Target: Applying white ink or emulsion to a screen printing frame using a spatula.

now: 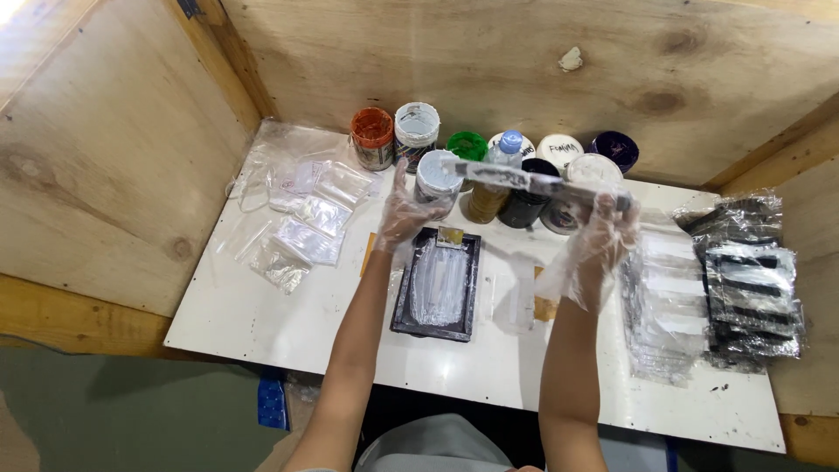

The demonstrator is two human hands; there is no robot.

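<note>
Both my hands wear thin clear plastic gloves. My right hand [603, 229] grips one end of a long flat blade smeared with grey-white paint [524, 181], held level above the table. My left hand [400, 212] is raised with fingers spread, its fingertips near the blade's left end; whether it touches the blade I cannot tell. Below the hands lies a black rectangular tray [405, 301] with a clear, paint-streaked sheet on it. A clear plastic piece [516, 293] lies just right of the tray.
Several paint jars stand along the back of the white table [262, 315]: an orange one [372, 135], a green one [467, 145], a purple one [614, 150] and others. Small clear bags [301, 218] lie at left. Clear sleeves [669, 306] and black packets [752, 288] are stacked at right. Plywood walls enclose the table.
</note>
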